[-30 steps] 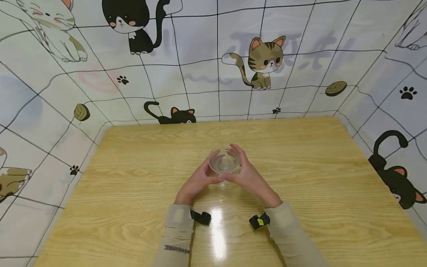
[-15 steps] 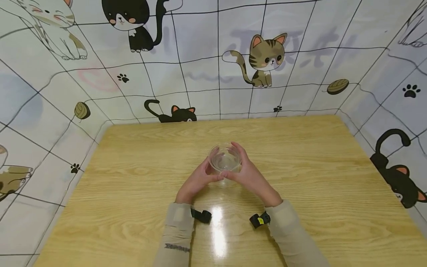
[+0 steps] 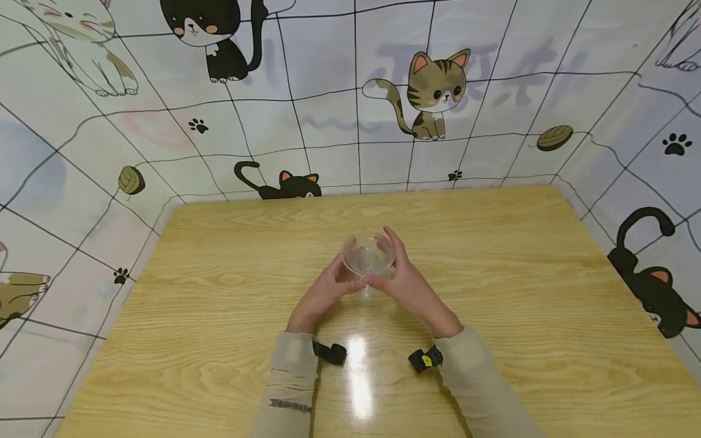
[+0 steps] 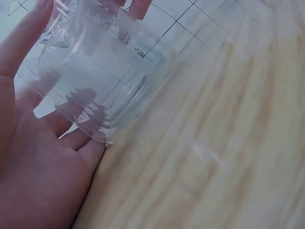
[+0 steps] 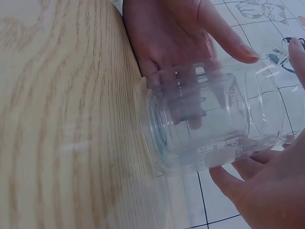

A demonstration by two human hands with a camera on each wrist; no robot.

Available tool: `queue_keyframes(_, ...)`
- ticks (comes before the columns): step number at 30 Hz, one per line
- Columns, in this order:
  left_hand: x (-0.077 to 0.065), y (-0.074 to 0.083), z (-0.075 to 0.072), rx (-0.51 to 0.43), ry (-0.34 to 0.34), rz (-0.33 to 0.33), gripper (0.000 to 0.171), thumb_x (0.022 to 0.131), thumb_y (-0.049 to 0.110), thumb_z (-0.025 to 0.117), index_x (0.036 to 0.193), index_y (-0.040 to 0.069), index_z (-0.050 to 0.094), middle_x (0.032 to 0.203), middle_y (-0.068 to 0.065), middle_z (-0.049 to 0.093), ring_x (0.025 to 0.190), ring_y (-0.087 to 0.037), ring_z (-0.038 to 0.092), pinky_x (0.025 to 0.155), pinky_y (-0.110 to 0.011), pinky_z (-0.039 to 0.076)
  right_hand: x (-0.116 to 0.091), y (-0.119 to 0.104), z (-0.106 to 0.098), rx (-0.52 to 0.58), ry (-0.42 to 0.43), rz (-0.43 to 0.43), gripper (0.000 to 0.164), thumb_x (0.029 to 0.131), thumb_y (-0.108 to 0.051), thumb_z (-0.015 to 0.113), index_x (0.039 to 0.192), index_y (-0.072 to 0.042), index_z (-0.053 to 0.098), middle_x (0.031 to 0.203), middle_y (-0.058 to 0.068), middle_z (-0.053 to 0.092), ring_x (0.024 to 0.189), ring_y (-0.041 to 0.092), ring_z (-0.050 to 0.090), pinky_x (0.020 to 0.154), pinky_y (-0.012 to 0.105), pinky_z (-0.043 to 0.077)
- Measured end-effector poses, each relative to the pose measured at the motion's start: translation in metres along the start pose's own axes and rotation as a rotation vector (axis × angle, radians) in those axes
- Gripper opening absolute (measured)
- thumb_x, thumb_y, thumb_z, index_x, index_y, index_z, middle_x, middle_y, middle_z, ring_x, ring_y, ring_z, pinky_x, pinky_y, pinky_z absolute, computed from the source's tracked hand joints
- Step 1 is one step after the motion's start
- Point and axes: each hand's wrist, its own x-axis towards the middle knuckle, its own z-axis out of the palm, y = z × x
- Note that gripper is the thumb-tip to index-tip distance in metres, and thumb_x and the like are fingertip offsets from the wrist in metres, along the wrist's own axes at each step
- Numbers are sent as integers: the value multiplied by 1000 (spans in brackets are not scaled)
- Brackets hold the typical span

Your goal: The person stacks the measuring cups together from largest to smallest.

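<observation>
A clear beaker (image 3: 368, 258) stands near the middle of the wooden table, held between both hands. My left hand (image 3: 322, 293) cups its left side, with the thumb at the front. On the right side my right hand (image 3: 409, 286) grips it, and the two thumbs meet at the near wall. In the right wrist view, the see-through beaker (image 5: 209, 114) carries printed marks and a pale patch, and left-hand fingers show through it. The left wrist view shows the beaker (image 4: 95, 76) upright against the left palm (image 4: 47, 167). Whether clear liquid is inside I cannot tell.
The light wooden table (image 3: 219, 267) spreads around the hands. White cloth walls (image 3: 328, 121) with cat drawings and grid lines rise at its back and both sides. Black straps (image 3: 330, 353) sit at the wrists over beige sleeves (image 3: 287, 377).
The beaker and both hands have shifted slightly away from the body, and the head view has tipped a little. Both hands keep their hold.
</observation>
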Motion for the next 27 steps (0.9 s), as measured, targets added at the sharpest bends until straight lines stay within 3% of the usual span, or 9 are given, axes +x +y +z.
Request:
queue_keyframes(5, 1, -8, -1, -7, 23, -13, 83, 78, 28, 69, 142, 36, 17, 143, 17, 20, 130, -5, 20, 105, -39, 16, 0, 0, 1, 35, -2, -6, 92, 82, -22, 65, 143, -23, -3, 147, 10, 16, 131, 29, 19, 101, 54, 19)
queue_keyframes(11, -5, 9, 1, -29, 17, -28, 79, 80, 24, 67, 142, 30, 18, 144, 9, 22, 131, -11, 20, 106, -38, 15, -1, 1, 0, 44, -12, -3, 88, 86, -22, 60, 142, -25, -7, 148, 8, 13, 130, 34, 21, 100, 53, 21)
queue_keyframes(17, -7, 11, 1, -37, 24, -46, 79, 81, 27, 66, 143, 29, 17, 144, 12, 21, 131, -8, 19, 106, -36, 15, -1, 3, 2, 77, -15, 9, 85, 86, -24, 59, 142, -28, -5, 146, 15, 12, 127, 40, 22, 98, 56, 23)
queue_keyframes(27, -12, 17, 0, -108, -8, -13, 67, 88, 25, 57, 142, 29, 18, 146, 5, 20, 131, -11, 20, 105, -41, 17, 1, 6, 4, 84, -21, 3, 85, 86, -22, 59, 142, -28, -4, 146, 17, 12, 130, 36, 18, 101, 52, 21)
